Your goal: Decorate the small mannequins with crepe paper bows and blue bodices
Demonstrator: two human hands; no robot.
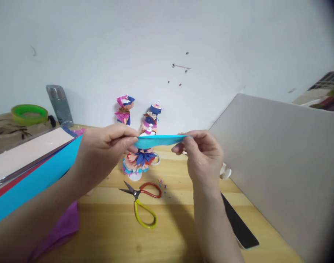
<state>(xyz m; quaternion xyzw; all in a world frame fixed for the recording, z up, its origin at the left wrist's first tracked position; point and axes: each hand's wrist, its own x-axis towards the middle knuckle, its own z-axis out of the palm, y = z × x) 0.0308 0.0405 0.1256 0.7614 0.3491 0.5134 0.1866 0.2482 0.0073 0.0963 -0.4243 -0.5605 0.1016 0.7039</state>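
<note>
A narrow blue paper strip is stretched level between my two hands above the table. My left hand pinches its left end between thumb and fingers. The right end is pinched by my right hand. Behind and below the strip stand decorated figures of crinkled paper: a ruffled one partly hidden by the strip, a pink and blue one and another near the wall. Scissors with one red and one yellow handle lie with blades apart on the wooden table.
Coloured paper sheets and purple paper lie at the left. Green tape and a bottle are behind them. A black strip lies at the right beside a large pale panel. Small scraps lie near the scissors.
</note>
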